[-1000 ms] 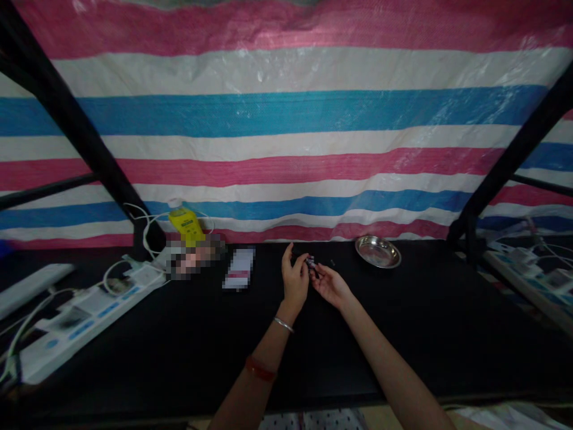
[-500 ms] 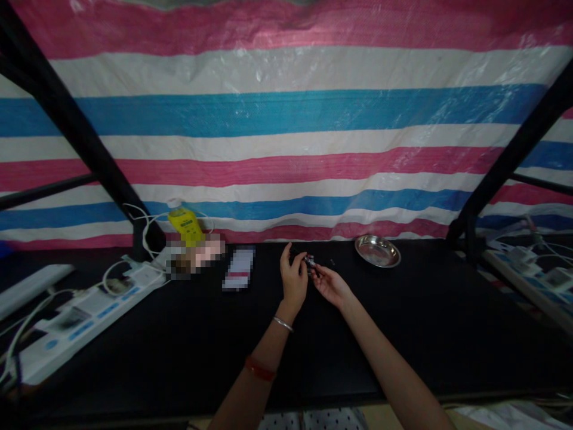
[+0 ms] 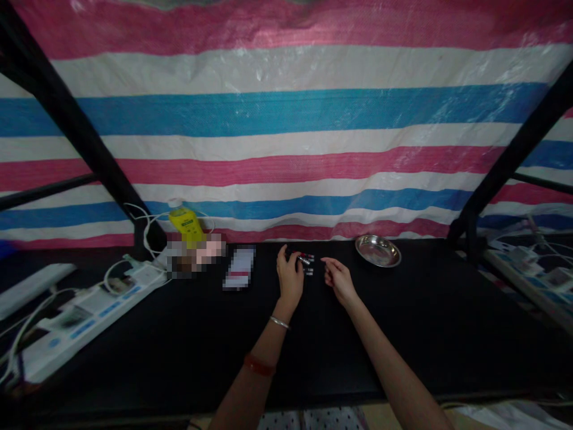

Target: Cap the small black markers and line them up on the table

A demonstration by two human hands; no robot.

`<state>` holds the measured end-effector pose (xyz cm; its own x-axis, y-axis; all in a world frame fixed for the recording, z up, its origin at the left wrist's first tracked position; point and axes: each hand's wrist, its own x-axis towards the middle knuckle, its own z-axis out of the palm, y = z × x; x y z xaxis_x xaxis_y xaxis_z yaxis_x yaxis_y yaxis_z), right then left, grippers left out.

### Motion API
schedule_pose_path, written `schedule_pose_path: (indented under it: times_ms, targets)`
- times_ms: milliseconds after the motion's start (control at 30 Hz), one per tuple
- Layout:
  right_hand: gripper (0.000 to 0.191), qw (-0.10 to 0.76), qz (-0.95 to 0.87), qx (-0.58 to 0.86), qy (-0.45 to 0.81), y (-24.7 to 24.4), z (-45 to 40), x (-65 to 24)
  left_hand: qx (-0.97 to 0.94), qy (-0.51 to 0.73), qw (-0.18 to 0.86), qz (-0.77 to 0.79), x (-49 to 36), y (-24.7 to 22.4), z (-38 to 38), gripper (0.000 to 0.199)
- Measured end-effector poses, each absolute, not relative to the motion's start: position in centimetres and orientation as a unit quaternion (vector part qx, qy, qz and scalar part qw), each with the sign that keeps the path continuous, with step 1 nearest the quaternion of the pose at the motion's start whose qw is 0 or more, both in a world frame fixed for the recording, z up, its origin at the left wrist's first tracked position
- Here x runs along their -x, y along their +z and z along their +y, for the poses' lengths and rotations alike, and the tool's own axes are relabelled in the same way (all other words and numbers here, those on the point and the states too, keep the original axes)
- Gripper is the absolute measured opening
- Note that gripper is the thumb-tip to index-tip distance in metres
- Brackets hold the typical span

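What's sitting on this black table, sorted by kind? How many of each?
Yellow bottle: 1
Metal dish: 1
White power strips: 2, the second at the far right
Small connector pieces by the left hand: too small to count
Total: 4, connectors aside

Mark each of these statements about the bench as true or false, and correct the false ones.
1. The left hand touches some small metal-tipped parts. True.
2. The right hand grips the steel dish. False: the dish lies apart, to that hand's right.
3. A yellow bottle stands at the back left of the black table. True.
4. The white power strip lies between the two hands. False: it lies far to the left.
5. The left wrist is bare. False: it wears a bangle.
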<state>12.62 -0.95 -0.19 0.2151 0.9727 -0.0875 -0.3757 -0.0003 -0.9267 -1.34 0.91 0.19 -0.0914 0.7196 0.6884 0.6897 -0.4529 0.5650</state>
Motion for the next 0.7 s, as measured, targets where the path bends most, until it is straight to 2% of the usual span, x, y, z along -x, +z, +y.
schedule_pose_path:
  times_ms: [100,200,333,600,700]
  targets:
    - [0.021,0.613,-0.444,0.57,0.319,0.0,-1.4,-13.1,-0.681,0.485,0.028,0.548,1.5,-0.6,1.3,0.023]
    - [0.027,0.528,-0.546,0.615,0.214,-0.1,-1.9,-13.3,-0.687,0.445,0.042,0.573,1.4,-1.2,1.5,0.023]
    - [0.024,0.445,-0.608,0.628,0.194,-0.6,-2.1,-12.9,-0.695,0.377,0.055,0.609,1.2,-1.4,1.2,0.025]
    - [0.021,0.396,-0.615,0.659,0.174,-1.4,-1.7,-12.9,-0.709,0.303,0.042,0.636,1.0,-0.4,0.4,0.026]
    - [0.02,0.417,-0.606,0.651,0.188,-1.6,-1.6,-12.9,-0.715,0.3,0.029,0.631,1.0,-0.1,0.2,0.024]
